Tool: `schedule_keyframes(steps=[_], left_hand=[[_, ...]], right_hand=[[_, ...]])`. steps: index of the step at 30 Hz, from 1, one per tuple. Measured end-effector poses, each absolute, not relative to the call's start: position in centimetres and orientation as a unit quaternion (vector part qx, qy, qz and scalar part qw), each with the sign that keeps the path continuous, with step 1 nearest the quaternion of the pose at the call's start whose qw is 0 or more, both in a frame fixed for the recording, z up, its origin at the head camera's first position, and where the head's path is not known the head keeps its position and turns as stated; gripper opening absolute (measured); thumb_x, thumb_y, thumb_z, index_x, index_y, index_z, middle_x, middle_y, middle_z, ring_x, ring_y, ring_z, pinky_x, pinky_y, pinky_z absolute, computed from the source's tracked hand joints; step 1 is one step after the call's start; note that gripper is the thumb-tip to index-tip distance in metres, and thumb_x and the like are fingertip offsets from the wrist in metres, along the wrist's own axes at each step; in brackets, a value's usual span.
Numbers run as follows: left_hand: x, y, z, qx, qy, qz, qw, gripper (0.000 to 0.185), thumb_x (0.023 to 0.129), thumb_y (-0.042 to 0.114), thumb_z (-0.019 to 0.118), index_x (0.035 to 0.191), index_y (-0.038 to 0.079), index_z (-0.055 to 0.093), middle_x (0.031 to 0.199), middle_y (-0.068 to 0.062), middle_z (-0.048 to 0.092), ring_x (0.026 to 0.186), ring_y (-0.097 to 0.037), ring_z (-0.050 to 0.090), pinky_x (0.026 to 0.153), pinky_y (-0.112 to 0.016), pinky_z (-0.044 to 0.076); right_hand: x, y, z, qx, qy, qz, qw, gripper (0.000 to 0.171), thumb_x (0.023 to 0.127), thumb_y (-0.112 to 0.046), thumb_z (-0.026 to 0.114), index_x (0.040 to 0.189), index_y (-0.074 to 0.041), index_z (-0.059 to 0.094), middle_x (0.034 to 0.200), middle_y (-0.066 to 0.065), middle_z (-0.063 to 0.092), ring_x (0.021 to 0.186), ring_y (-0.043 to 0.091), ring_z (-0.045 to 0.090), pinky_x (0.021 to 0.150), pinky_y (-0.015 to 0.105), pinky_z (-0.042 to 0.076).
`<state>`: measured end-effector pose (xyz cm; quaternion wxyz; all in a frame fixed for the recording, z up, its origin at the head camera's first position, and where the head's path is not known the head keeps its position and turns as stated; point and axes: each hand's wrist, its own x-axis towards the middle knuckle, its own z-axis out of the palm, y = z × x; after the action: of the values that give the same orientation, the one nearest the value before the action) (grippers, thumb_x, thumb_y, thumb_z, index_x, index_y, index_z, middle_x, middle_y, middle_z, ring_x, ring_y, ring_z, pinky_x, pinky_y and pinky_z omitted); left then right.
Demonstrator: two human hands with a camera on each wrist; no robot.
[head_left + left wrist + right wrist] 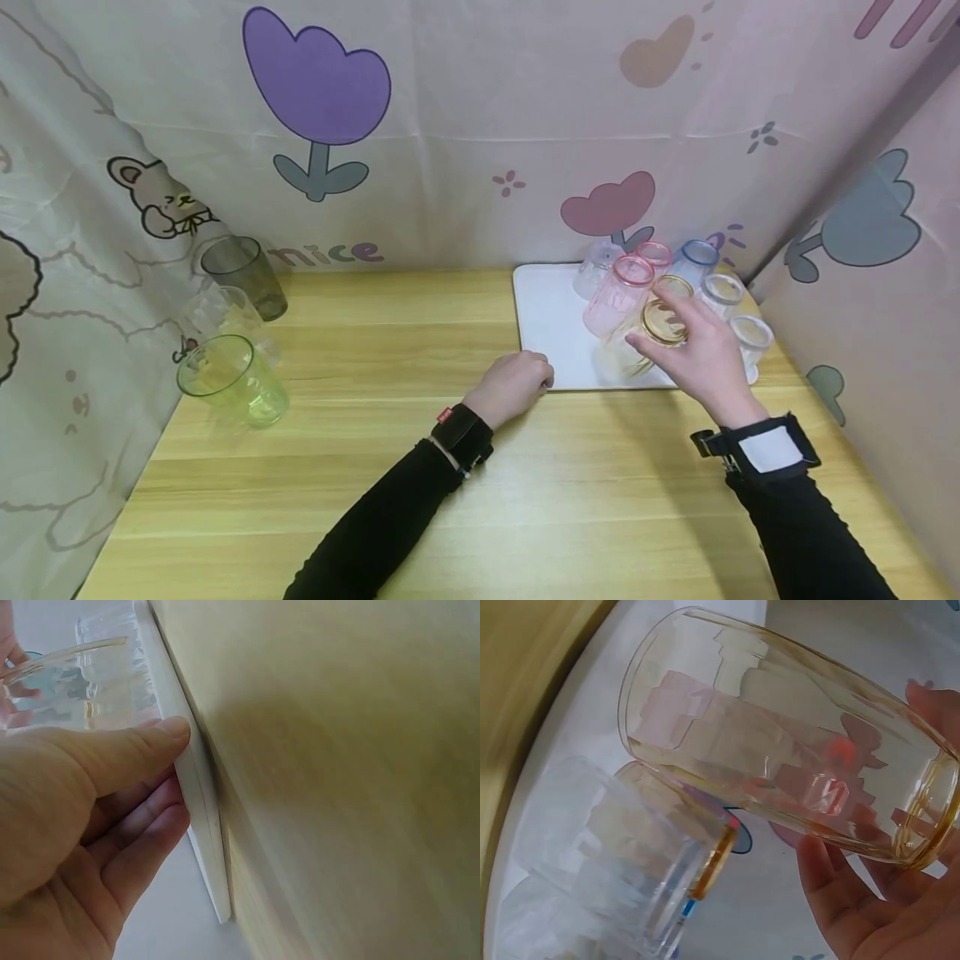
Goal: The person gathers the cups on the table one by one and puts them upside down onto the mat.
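Note:
My right hand [701,354] grips an amber drinking glass [780,742] around its thick base, thumb on one side and fingers on the other. Mouth down, the glass hangs over the front of a white tray [551,333]. Behind it, a second amber glass [673,286] stands upside down. Two pink glasses [615,304], a blue glass [693,260] and several clear glasses [723,292] are also upturned on the tray. My left hand [513,387] holds the tray's front left corner, its thumb and curled fingers at the rim in the left wrist view.
On the left of the wooden table [375,467] stand three upright glasses: a green glass [232,383], a clear glass [225,308] and a dark grey glass [255,275]. A patterned curtain [465,167] runs along the back and both sides.

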<state>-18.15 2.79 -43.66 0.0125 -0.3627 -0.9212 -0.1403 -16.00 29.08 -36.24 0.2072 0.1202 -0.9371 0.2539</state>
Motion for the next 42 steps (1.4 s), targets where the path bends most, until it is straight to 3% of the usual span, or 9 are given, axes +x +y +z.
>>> schedule_keyframes(steps=[7, 19, 26, 32, 36, 42], left_hand=[[-18.2, 2.7, -43.6, -0.361, -0.922, -0.14, 0.003, 0.011, 0.096, 0.009, 0.073, 0.097, 0.016, 0.082, 0.094, 0.005, 0.075, 0.09, -0.01, 0.069, 0.078, -0.022, 0.057], [-18.1, 2.6, -43.8, -0.362, -0.922, -0.135, 0.003, 0.017, 0.096, 0.004, 0.07, 0.099, 0.016, 0.082, 0.098, 0.005, 0.075, 0.091, -0.011, 0.069, 0.079, -0.022, 0.056], [-18.0, 2.3, -44.0, -0.354, -0.922, -0.155, 0.001, 0.018, 0.098, 0.006, 0.069, 0.107, 0.016, 0.081, 0.106, 0.004, 0.076, 0.1, -0.011, 0.07, 0.087, -0.021, 0.056], [-17.5, 2.1, -43.8, -0.339, -0.923, -0.181, -0.008, 0.018, 0.098, 0.009, 0.071, 0.114, 0.014, 0.079, 0.111, 0.001, 0.074, 0.105, -0.014, 0.069, 0.092, -0.022, 0.056], [-17.3, 1.8, -43.8, -0.316, -0.924, -0.213, -0.025, 0.02, 0.098, 0.011, 0.072, 0.117, 0.012, 0.077, 0.113, 0.0, 0.072, 0.107, -0.014, 0.068, 0.093, -0.022, 0.055], [-17.1, 0.9, -43.5, -0.276, -0.917, -0.287, -0.018, 0.029, 0.098, 0.02, 0.074, 0.125, 0.009, 0.073, 0.116, -0.001, 0.069, 0.101, -0.013, 0.067, 0.089, -0.023, 0.056]], right_hand=[[-16.5, 29.4, -37.2, 0.117, -0.943, 0.241, 0.199, 0.076, 0.083, -0.026, 0.087, 0.149, -0.006, 0.055, 0.119, 0.024, 0.066, 0.098, 0.042, 0.061, 0.077, 0.055, 0.047], [-17.1, 29.3, -38.2, 0.099, -0.946, 0.248, 0.182, 0.077, 0.086, -0.025, 0.084, 0.153, -0.004, 0.05, 0.135, 0.031, 0.055, 0.109, 0.05, 0.057, 0.083, 0.068, 0.047], [-17.3, 28.8, -38.7, 0.11, -0.942, 0.253, 0.189, 0.075, 0.089, -0.02, 0.081, 0.153, -0.001, 0.047, 0.145, 0.03, 0.048, 0.126, 0.054, 0.05, 0.097, 0.073, 0.043], [-17.4, 28.8, -38.4, 0.103, -0.943, 0.253, 0.192, 0.076, 0.089, -0.021, 0.081, 0.153, 0.002, 0.047, 0.149, 0.029, 0.045, 0.131, 0.055, 0.046, 0.101, 0.074, 0.039], [-17.4, 28.5, -38.1, 0.097, -0.933, 0.265, 0.222, 0.073, 0.089, -0.021, 0.08, 0.15, 0.005, 0.048, 0.151, 0.03, 0.046, 0.134, 0.056, 0.044, 0.107, 0.073, 0.035], [-17.0, 27.2, -37.4, 0.128, -0.892, 0.285, 0.328, 0.069, 0.084, -0.013, 0.083, 0.144, 0.005, 0.055, 0.146, 0.027, 0.052, 0.132, 0.052, 0.046, 0.111, 0.065, 0.035]])
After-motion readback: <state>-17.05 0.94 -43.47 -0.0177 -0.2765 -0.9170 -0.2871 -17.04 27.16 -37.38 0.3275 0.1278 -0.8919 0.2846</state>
